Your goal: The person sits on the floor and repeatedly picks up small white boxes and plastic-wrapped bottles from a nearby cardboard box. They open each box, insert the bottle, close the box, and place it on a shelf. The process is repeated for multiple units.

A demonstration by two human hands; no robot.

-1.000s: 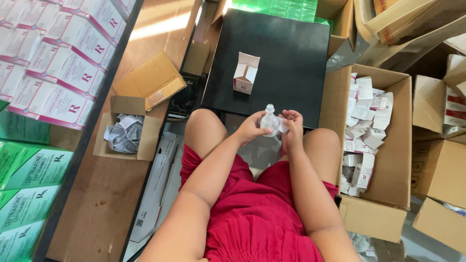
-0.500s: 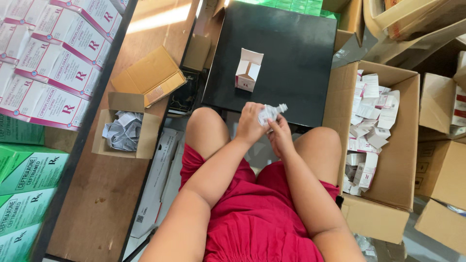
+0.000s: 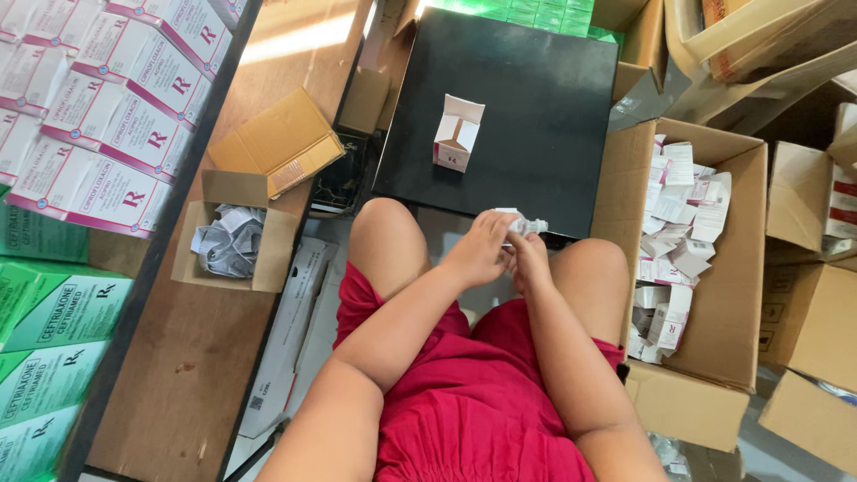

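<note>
Sitting with knees apart, the person holds both hands together above the lap, just at the near edge of a black board [image 3: 527,134]. Left hand [image 3: 478,254] and right hand [image 3: 528,261] touch each other, fingers curled narrow around a small clear bottle [image 3: 527,225] with a folded white paper against it. Bottle tip pokes out to the right, past the fingertips. Which hand carries most of the grip cannot be told.

On the black board, well apart from the hands, stands a small white and pink carton [image 3: 457,134], top flaps open, upright.

Right of the knees: a big cardboard box [image 3: 714,357] with a loose heap of flattened small cartons and paper leaflets [image 3: 678,232] inside. More brown boxes beyond it.

Left side: a wooden desk [image 3: 192,357] carrying a small open cardboard box with crumpled papers [image 3: 228,241] in it, and a tilted brown box [image 3: 281,143] just behind. Along the desk's far left edge, rows of pink and white packs [image 3: 98,125] above, green packs [image 3: 45,339] below.

Red clothing [image 3: 464,402] covers the lap.
</note>
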